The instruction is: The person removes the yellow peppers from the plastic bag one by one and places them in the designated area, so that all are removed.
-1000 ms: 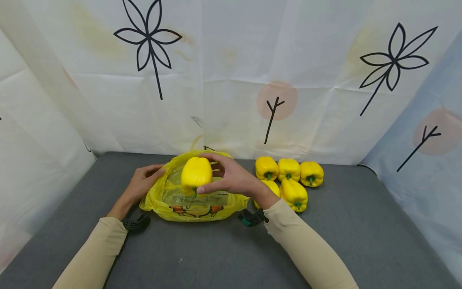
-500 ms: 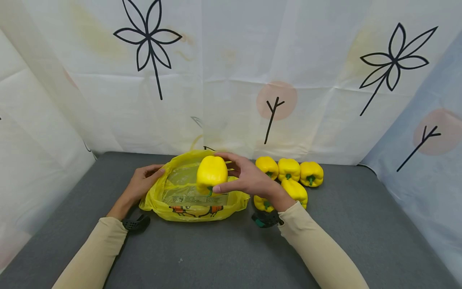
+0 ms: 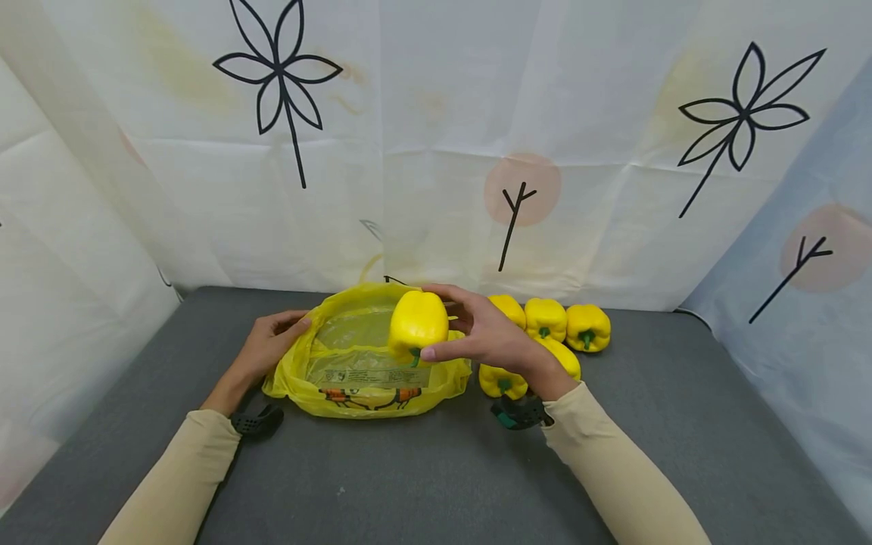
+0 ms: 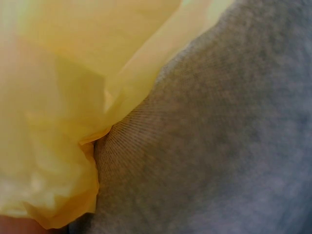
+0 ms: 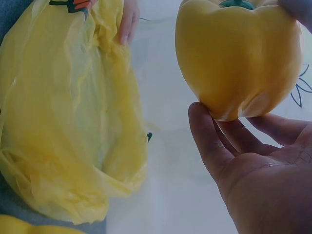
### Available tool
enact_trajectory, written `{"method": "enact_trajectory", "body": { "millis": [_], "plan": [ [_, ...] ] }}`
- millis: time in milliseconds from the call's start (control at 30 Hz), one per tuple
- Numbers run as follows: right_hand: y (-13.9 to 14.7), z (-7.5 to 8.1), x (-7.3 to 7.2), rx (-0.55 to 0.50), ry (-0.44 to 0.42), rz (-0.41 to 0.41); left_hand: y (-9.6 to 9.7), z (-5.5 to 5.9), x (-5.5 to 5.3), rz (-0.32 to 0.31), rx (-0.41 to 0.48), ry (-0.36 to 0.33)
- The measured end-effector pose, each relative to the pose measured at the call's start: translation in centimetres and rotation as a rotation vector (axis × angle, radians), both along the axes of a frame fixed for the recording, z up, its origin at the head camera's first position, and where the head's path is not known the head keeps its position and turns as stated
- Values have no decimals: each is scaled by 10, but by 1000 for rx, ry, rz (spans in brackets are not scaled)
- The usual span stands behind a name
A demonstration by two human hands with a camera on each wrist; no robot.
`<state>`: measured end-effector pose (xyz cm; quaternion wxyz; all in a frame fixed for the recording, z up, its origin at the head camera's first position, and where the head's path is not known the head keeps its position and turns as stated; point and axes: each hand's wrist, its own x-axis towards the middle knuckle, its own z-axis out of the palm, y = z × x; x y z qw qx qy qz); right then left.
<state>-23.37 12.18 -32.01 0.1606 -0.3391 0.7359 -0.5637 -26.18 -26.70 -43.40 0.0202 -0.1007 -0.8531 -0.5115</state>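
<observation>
My right hand [image 3: 492, 333] grips a yellow bell pepper [image 3: 417, 322] between thumb and fingers. The pepper hangs over the right part of a yellow plastic bag [image 3: 306, 397], its green stem toward me. In the right wrist view fingertips [image 5: 199, 119] support the pepper's lower end. At the bag's left rim, my left hand [image 3: 268, 344] pinches the plastic; how the fingers lie behind it is partly hidden. The bag lies with its mouth spread wide, printed text and an orange drawing on its front. The left wrist view has mostly the bag's side [image 4: 58, 97], blurred.
Several more yellow bell peppers [image 3: 545, 318] stand grouped right of the bag, some partly behind my right hand and forearm. Everything rests on a dark grey table [image 3: 381, 484]. A white patterned cloth [image 3: 436, 113] hangs behind the table's far edge.
My right hand has moved right with the bell pepper, from above the bag's middle to its right part. The left hand and the bag have stayed in place.
</observation>
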Motion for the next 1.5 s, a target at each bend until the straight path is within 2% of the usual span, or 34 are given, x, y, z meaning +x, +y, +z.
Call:
{"method": "enact_trajectory", "body": {
  "millis": [367,833,1167,1500],
  "plan": [
    [19,2,2,33,11,-70,0,-1,0,-3,17,1],
    [40,4,5,26,-55,-111,0,0,1,0,25,-10],
    [54,6,8,40,4,-130,0,0,1,-1,24,-8],
    [76,4,10,52,-20,-172,0,1,1,-5,33,-16]
  ]
}}
